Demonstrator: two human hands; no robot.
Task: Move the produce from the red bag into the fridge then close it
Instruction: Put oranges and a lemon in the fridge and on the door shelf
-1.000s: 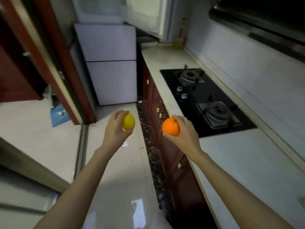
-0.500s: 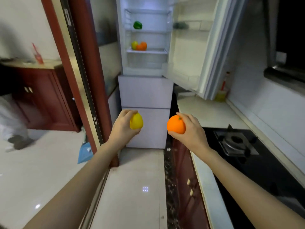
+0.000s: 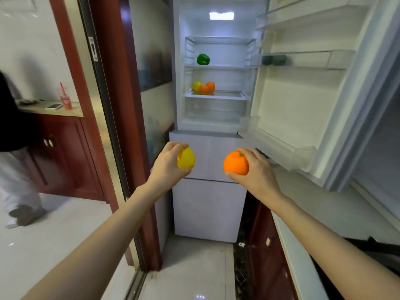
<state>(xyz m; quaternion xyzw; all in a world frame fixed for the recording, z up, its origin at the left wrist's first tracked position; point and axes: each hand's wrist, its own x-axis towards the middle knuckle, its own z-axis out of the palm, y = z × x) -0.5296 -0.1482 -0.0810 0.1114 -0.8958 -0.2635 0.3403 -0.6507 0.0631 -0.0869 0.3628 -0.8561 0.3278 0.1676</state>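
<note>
My left hand [image 3: 167, 164] grips a yellow lemon [image 3: 186, 158] and my right hand [image 3: 257, 169] grips an orange [image 3: 235, 163]. Both are held out in front of me, below the open upper compartment of the white fridge [image 3: 210, 204]. Its door [image 3: 320, 89] is swung open to the right. Inside, a green pepper [image 3: 203, 59] sits on an upper shelf. A yellow-green fruit [image 3: 197, 86] and two oranges [image 3: 207, 87] lie on the shelf below. The red bag is out of sight.
A dark red door frame [image 3: 112, 105] stands close on the left. The white counter [image 3: 324, 213] with red cabinets [image 3: 266, 245] runs along the right. Another person [image 3: 13, 152] stands at far left near a side counter with a pink cup [image 3: 65, 98].
My view has lifted from the floor and stove to the open fridge, which now looks closer. Both hands keep their fruit in front of me.
</note>
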